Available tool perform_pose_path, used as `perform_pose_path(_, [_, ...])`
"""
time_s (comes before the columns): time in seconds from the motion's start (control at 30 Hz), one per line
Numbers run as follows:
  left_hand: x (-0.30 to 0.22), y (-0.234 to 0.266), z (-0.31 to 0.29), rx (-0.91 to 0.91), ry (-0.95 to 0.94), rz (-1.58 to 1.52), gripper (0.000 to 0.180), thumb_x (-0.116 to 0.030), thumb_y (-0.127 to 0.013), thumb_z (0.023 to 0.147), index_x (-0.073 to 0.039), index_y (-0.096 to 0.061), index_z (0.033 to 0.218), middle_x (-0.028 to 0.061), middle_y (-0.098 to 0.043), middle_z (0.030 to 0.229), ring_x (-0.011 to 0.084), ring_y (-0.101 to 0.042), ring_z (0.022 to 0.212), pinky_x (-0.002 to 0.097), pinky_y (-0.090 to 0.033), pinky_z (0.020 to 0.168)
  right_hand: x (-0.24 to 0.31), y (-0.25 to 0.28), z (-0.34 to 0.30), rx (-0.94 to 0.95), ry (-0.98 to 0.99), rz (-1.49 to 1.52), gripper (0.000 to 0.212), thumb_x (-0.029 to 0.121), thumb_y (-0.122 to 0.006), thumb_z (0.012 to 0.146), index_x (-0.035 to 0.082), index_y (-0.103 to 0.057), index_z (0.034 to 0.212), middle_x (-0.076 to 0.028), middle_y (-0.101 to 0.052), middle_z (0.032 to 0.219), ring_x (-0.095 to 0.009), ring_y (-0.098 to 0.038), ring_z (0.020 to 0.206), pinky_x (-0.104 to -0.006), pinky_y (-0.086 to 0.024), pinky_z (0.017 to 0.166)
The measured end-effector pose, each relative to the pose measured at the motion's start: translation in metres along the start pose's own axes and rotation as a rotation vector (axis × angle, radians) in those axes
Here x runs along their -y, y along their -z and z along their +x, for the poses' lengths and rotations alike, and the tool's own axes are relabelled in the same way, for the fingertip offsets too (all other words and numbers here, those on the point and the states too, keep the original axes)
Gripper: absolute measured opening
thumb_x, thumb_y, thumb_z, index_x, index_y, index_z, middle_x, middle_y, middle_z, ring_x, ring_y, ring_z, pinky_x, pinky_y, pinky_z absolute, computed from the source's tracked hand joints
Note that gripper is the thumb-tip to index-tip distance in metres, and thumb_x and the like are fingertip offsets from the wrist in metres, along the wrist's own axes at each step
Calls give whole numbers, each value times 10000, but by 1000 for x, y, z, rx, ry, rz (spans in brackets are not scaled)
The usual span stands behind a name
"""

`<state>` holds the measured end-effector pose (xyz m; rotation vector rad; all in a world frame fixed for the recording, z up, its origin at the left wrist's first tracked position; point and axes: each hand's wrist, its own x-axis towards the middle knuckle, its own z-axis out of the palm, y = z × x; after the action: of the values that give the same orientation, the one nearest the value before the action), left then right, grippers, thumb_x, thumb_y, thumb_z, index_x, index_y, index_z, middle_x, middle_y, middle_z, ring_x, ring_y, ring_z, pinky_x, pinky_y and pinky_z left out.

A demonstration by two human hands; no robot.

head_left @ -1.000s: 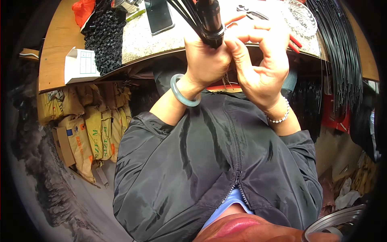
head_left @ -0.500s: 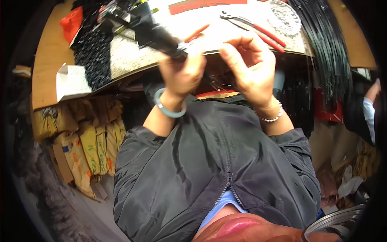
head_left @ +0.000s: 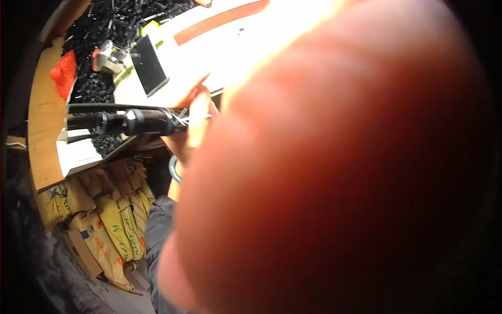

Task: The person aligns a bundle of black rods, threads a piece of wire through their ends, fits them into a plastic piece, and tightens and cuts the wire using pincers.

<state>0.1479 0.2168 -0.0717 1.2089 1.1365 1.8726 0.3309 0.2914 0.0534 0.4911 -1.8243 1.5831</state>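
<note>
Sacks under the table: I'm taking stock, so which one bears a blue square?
The tan sack next to the brown cardboard; no other visible sack shows blue.

The rods (head_left: 144, 121) sit in the left hand (head_left: 195, 125), before the phone (head_left: 150, 67).

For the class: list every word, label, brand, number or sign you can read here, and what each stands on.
I won't copy wording out, only place it.
Yellow sack: large green lettering, partly legible.
Tan sack: orange print, too blurred to read fully.
White box: any print is too faint to read.
Phone, and black tubular part in the left hand: no lettering seen.
A large blur hides the right side.
</note>
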Motion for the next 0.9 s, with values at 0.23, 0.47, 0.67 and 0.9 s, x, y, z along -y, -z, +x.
perform_pose_path(0.23, [-25, -7, -1, -61, 78, -64, 264, 9, -500, 902, 87, -560, 1147, -2, -458, 609, 50, -362, 421, 203, -304, 389, 11, -8, 1, 72, -69, 25, 395, 237, -639, 857, -16, -519, 1136, -64, -560, 1007, -142, -523, 935, -293, -416, 861])
perform_pose_path(0.47, [-17, 0, -1, -15, 20, -124, 295, 39, -474, 904, 76, -523, 1192, -9, -434, 565, 40, -340, 399, 190, -286, 371, 18, -7, -1, 107, -79, 29, 380, 254, -607, 875, -14, -522, 1131, -62, -563, 998, -136, -526, 924, -289, -420, 849])
perform_pose_path(0.67, [-28, -8, 2, 11, -35, -73, 295, 47, -458, 900, 82, -521, 1187, 6, -454, 600, 42, -355, 396, 189, -293, 364, 20, -13, -6, 99, -90, 83, 371, 268, -579, 890, -12, -525, 1126, -61, -566, 991, -131, -528, 914, -285, -423, 839])
perform_pose_path(0.9, [-25, -6, -2, -122, 39, -20, 270, 52, -484, 898, 71, -549, 1160, -16, -439, 558, 34, -348, 408, 194, -296, 384, 17, -10, 0, 110, -80, 148, 365, 284, -547, 907, -11, -528, 1121, -59, -569, 983, -125, -531, 903, -281, -427, 827])
